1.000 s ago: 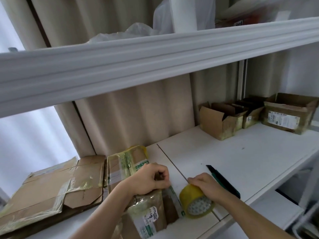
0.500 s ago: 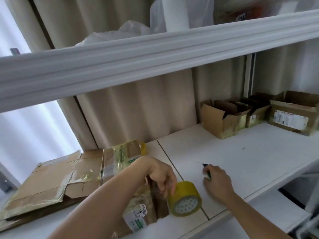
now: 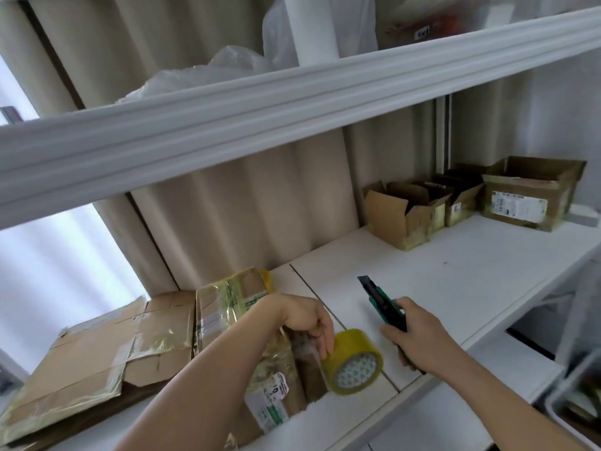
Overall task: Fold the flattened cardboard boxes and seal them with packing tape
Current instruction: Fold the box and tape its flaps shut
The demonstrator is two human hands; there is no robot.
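Note:
A folded cardboard box wrapped in old yellowish tape lies on the white shelf, partly under my left forearm. My left hand rests on the box's near end, its fingers touching a yellow roll of packing tape that stands on edge beside the box. My right hand grips a green and black utility knife, its tip pointing away over the shelf. A flattened cardboard box lies at the left.
Three open cardboard boxes stand at the back right of the shelf. A thick white upper shelf crosses overhead with plastic bags on it. A beige curtain hangs behind. A bin sits at the lower right.
My right hand let go of the tape roll, reached to the knife on the shelf and picked it up. My left hand shifted from the box top to touch the roll.

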